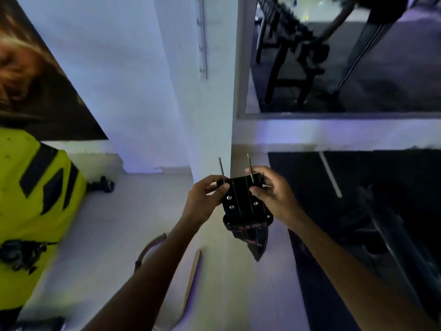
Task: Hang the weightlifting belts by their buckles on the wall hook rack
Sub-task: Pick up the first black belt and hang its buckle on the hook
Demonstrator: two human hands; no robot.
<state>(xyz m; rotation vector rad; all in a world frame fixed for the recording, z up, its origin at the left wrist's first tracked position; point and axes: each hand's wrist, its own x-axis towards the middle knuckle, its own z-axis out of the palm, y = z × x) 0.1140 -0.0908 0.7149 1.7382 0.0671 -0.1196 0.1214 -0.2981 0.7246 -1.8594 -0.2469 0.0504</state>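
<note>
I hold a black weightlifting belt [241,201] in front of me at its buckle end, both hands on it. My left hand [202,199] grips the left side of the buckle and my right hand [272,194] the right side. Two metal buckle prongs [249,167] stick upward between my fingers. Silver rivets show on the black strap, and the belt's rest hangs down below my hands. A narrow metal hook rack [202,37] runs vertically on the white wall column, well above the belt.
Two more belts lie on the pale floor below: a brown curved one [149,249] and a tan one [193,280]. A person in a yellow vest [31,211] stands at left. A black floor mat [358,211] lies at right, below a mirror [346,56].
</note>
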